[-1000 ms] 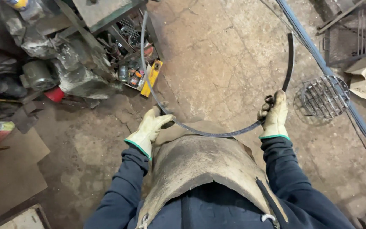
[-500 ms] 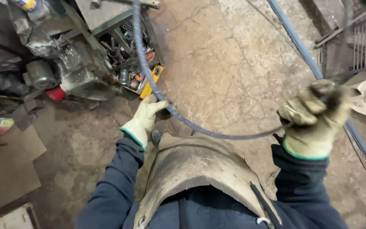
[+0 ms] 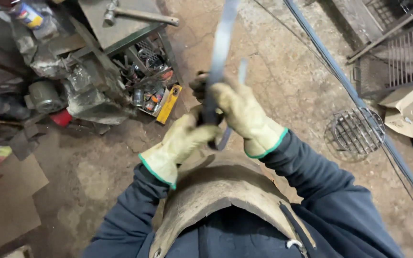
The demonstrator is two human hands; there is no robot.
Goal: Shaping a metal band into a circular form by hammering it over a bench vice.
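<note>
Hands (image 3: 216,124) came together; metal strip (image 3: 218,52) upright through both grips.

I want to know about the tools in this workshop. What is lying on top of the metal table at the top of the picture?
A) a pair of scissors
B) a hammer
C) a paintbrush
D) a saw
B: a hammer with a long handle lies flat on the metal table, up and to the left of the gloved hands.
</note>
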